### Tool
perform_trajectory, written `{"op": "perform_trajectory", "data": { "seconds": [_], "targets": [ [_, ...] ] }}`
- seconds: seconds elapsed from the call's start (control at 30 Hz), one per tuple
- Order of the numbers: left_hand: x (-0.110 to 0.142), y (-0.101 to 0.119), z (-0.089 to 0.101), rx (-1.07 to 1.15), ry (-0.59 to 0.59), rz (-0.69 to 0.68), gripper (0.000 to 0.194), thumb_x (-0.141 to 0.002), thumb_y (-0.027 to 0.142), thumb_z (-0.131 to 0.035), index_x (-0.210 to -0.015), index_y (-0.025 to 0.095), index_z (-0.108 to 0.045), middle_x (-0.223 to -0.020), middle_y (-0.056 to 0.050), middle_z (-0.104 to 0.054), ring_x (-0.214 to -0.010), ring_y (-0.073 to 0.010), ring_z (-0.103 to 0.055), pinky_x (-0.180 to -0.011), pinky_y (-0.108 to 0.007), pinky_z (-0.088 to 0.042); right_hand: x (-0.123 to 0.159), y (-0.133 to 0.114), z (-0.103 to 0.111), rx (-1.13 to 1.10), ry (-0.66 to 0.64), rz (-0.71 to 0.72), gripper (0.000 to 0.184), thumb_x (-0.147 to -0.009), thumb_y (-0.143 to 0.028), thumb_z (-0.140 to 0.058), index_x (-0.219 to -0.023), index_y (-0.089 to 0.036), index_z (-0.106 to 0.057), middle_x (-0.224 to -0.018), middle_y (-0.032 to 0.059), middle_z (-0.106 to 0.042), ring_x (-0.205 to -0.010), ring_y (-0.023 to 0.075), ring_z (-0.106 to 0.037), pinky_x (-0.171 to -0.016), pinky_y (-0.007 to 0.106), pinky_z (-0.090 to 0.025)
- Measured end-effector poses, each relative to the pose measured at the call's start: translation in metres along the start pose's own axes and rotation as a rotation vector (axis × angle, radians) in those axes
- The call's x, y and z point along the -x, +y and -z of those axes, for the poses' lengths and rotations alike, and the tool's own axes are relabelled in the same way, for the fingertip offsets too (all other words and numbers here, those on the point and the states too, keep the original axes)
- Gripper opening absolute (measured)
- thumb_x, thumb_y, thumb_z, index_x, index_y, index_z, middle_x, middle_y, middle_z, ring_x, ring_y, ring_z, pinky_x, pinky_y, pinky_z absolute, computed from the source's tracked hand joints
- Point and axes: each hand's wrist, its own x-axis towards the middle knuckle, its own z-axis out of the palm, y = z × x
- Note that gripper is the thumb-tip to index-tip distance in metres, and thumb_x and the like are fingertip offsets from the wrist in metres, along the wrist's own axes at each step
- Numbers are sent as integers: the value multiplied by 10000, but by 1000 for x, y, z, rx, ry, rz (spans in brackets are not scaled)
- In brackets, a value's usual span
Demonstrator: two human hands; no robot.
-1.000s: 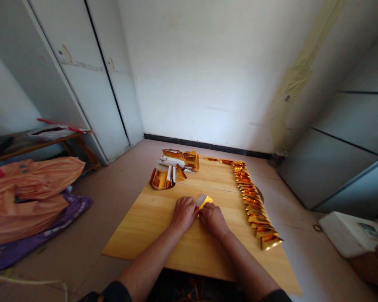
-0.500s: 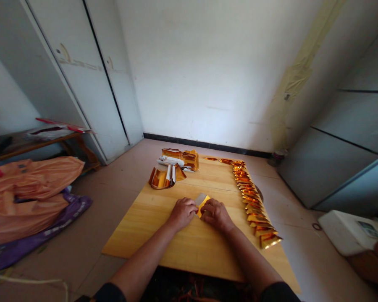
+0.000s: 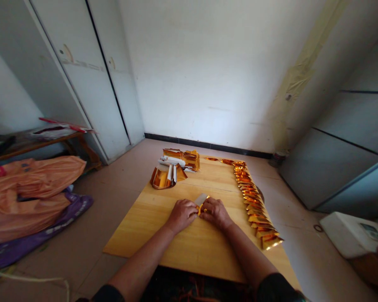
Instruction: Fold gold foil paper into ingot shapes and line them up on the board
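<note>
Between my two hands, low over the middle of the wooden board [image 3: 151,235], is a sheet of gold foil paper [image 3: 202,199] with a pale side showing at its far end. My left hand [image 3: 183,214] grips its left edge with bent fingers. From the other side, my right hand [image 3: 216,213] presses its fingers on the sheet and covers much of it. A long row of folded gold foil pieces [image 3: 255,205] overlaps along the board's right side. Stacks of gold foil paper [image 3: 164,176] lie at the far left of the board.
Left of the board, an orange cloth or sack [image 3: 34,180] lies over a purple bag [image 3: 47,230] on the floor. A white box [image 3: 349,235] stands at the right. Grey cabinets [image 3: 91,84] and a wall [image 3: 201,75] close off the far side.
The gold side of the sheet shows less between my hands, as my right fingers have curled over it. The row and the stacks stay in place; the view has shifted slightly.
</note>
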Motion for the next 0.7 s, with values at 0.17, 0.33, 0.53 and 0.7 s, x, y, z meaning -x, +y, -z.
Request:
{"op": "perform_trajectory", "data": {
  "seconds": [0.17, 0.33, 0.53, 0.7],
  "targets": [
    [-1, 2, 1, -10, 14, -5, 111, -809, 216, -623, -849, 261, -717, -945, 0, -703, -920, -169, -593, -831, -329, -407, 1, -1, 4, -32, -44, 71, 141, -770, -305, -686, -901, -253, -691, -1020, 36, -618, -928, 166, -582, -781, 267, -388],
    [0, 3, 1, -21, 22, -11, 112, -837, 232, -605, -840, 255, -714, -944, 4, -705, -916, -164, -592, -817, -325, -399, 6, -3, 1, -9, 10, 38, 204, -778, -310, -668, -969, -237, -674, -1077, 56, -608, -985, 187, -577, -809, 294, -394],
    [0, 2, -1, -45, 26, -9, 112, -843, 225, -598, -821, 244, -706, -921, 7, -702, -909, -159, -586, -809, -320, -391, 13, 0, 1, 21, 10, 52, 249, -790, -335, -661, -1029, -263, -662, -1150, 60, -590, -1036, 201, -562, -837, 309, -387],
    [-2, 2, -2, -59, 20, -2, 113, -848, 221, -588, -828, 233, -699, -912, -2, -699, -901, -163, -587, -804, -322, -395, 10, 0, -2, 124, 35, 108, 184, -861, -340, -588, -1002, -254, -669, -1111, 68, -613, -1009, 184, -560, -827, 292, -379]
  ]
}}
